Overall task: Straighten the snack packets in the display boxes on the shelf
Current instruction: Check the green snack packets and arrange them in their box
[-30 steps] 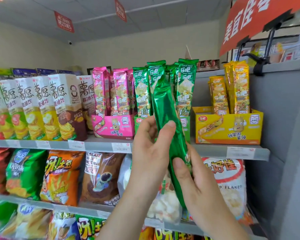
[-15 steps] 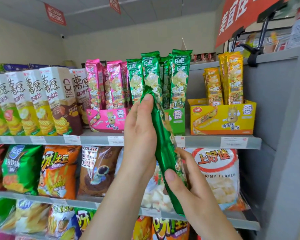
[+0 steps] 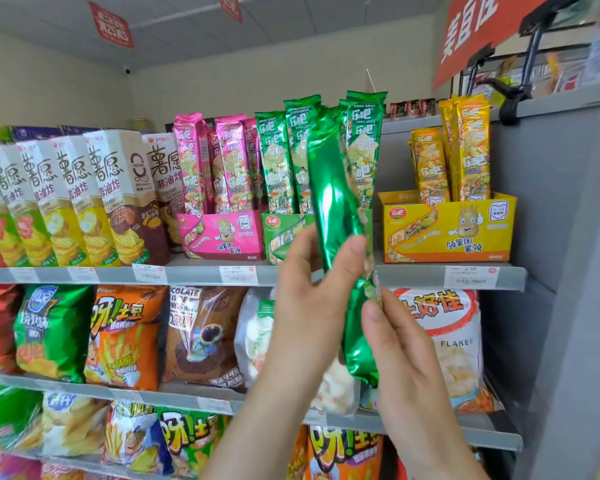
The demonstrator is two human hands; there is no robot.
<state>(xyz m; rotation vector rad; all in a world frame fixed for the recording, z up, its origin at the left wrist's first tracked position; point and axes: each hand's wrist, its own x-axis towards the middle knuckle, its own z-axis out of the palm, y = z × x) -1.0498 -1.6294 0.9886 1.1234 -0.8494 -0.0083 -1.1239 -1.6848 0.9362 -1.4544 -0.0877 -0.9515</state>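
Holding a long shiny green foil snack packet nearly upright, top leaning slightly left, just in front of the green cardboard display box on the grey metal shelf. Gripping its middle with the raised left hand, thumb pressed on the near face, fingers curled behind. Pinching its lower part with the right hand, thumb in front, fingers wrapped behind.

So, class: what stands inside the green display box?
Upright green packets stand in the green display box. The held packet and left hand cover its right part, hiding the rest.
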